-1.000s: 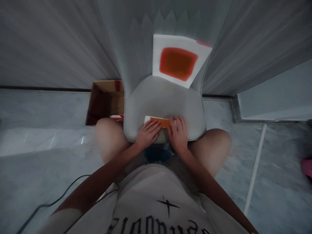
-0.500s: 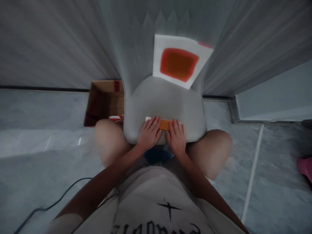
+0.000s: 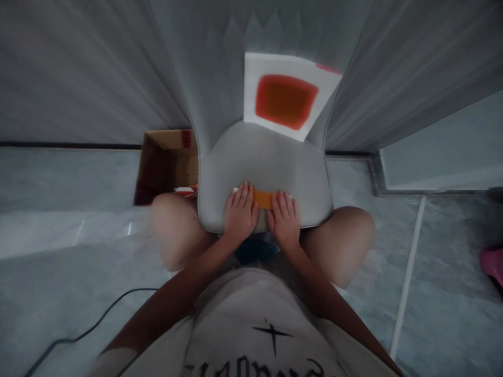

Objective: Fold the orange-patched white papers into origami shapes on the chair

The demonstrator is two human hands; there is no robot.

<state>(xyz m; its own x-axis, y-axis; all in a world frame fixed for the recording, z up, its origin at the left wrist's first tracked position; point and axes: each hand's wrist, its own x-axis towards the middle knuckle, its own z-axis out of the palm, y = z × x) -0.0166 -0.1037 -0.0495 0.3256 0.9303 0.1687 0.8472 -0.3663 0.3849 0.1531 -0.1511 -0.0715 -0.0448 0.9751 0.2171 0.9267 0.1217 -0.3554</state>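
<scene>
Near the front edge of the grey chair seat (image 3: 267, 157) lies a narrow folded strip of paper (image 3: 263, 199), orange in the middle with white at its ends. My left hand (image 3: 240, 212) rests flat over the strip's left part, fingers stretched forward. On its right part lies my right hand (image 3: 283, 217), also flat, with the fingers slightly apart. The orange stretch shows between the two hands. What is under my palms is hidden.
A white sheet with a blurred red-orange square (image 3: 286, 102) leans against the chair's backrest. An open cardboard box (image 3: 167, 165) holding papers stands left of the chair. A black cable (image 3: 100, 317) runs over the floor, and something pink (image 3: 491, 264) lies far right.
My left hand has shifted slightly, its fingers now pointing more straight forward along the strip. My right hand stays almost in place. The view has moved a little.
</scene>
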